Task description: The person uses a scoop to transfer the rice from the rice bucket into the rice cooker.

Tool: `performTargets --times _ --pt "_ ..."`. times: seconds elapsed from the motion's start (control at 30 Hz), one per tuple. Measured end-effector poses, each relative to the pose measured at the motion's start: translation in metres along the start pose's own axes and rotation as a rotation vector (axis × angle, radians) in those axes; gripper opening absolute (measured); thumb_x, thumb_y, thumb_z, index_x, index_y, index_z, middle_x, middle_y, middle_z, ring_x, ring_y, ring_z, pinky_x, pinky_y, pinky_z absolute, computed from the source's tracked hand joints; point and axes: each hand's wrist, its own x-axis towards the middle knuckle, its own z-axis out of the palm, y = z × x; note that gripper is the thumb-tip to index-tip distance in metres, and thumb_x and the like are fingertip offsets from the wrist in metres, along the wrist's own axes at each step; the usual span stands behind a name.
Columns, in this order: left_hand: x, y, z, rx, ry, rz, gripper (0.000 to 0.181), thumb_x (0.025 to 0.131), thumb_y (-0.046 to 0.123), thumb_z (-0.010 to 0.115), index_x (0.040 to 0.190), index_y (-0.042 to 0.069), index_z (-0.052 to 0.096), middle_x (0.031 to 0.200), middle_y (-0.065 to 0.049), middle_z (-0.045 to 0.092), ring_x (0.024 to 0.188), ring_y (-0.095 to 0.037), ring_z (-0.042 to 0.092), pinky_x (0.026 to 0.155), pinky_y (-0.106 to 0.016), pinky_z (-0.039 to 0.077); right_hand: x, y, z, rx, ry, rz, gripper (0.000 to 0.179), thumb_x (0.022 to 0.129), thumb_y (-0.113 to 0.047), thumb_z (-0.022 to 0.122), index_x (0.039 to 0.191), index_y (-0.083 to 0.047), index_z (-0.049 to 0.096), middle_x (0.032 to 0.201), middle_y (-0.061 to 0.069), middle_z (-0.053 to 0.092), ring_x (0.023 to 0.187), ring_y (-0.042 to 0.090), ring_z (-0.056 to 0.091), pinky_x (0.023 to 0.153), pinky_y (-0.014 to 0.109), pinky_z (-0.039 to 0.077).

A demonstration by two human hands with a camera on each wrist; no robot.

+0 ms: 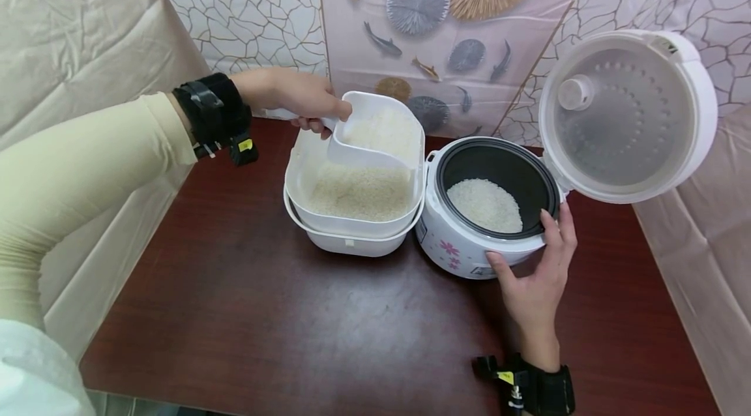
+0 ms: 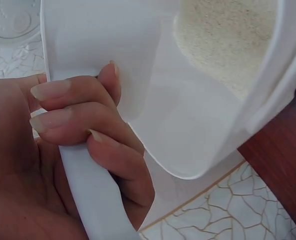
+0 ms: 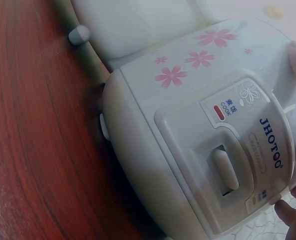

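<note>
My left hand [image 1: 302, 95] grips the handle [image 2: 90, 185] of a white scoop [image 1: 375, 154], fingers curled round it. Rice [image 1: 384, 129] lies in the scoop, which is over a white rice bin [image 1: 352, 227] holding more rice [image 1: 360, 193]. To the right stands a white rice cooker [image 1: 437, 227] with pink flowers, its lid raised. Inside its dark inner pot [image 1: 469, 162] is a mound of rice [image 1: 485, 205]. My right hand [image 1: 536, 285] rests on the cooker's front right side, thumb on the front and fingers at the rim; it holds the cooker's edge without visible lifting.
The cooker's raised lid [image 1: 628, 116] leans back at the right. Behind the dark red wooden table [image 1: 328, 325] hangs a patterned backdrop [image 1: 411, 57]. Beige cloth [image 1: 88, 31] covers the left side, and more cloth [image 1: 698, 233] hangs at the right.
</note>
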Motion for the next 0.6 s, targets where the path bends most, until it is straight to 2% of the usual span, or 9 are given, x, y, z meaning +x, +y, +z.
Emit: performTargets --times 0.23,0.37,0.6 --pt "0.002 0.027 -0.008 0.065 -0.008 0.029 0.039 0.104 0.037 0.042 0.089 0.009 0.065 0.070 0.004 0.054 0.065 -0.012 0.043 0.060 -0.026 0.035 0.000 0.000 -0.001 -0.004 0.012 -0.004 0.099 0.088 -0.066 0.077 0.145 0.010 0.049 0.162 0.031 0.034 0.153 0.043 0.031 0.123 0.047 0.025" --pt "0.002 0.041 -0.012 0.050 -0.030 0.038 0.038 0.104 0.038 0.042 0.092 0.008 0.064 0.070 0.005 0.052 0.065 -0.011 0.042 0.060 -0.025 0.033 0.000 0.000 -0.001 -0.005 0.005 0.000 0.098 0.088 -0.066 0.077 0.145 0.009 0.049 0.162 0.031 0.034 0.153 0.042 0.031 0.124 0.046 0.025" --pt "0.008 0.059 -0.010 0.020 -0.034 0.070 0.036 0.103 0.036 0.044 0.092 0.007 0.064 0.071 0.004 0.052 0.064 -0.011 0.040 0.060 -0.025 0.032 0.000 -0.001 0.000 0.003 -0.001 0.003 0.098 0.088 -0.066 0.077 0.146 0.008 0.049 0.163 0.030 0.034 0.153 0.042 0.031 0.124 0.044 0.025"
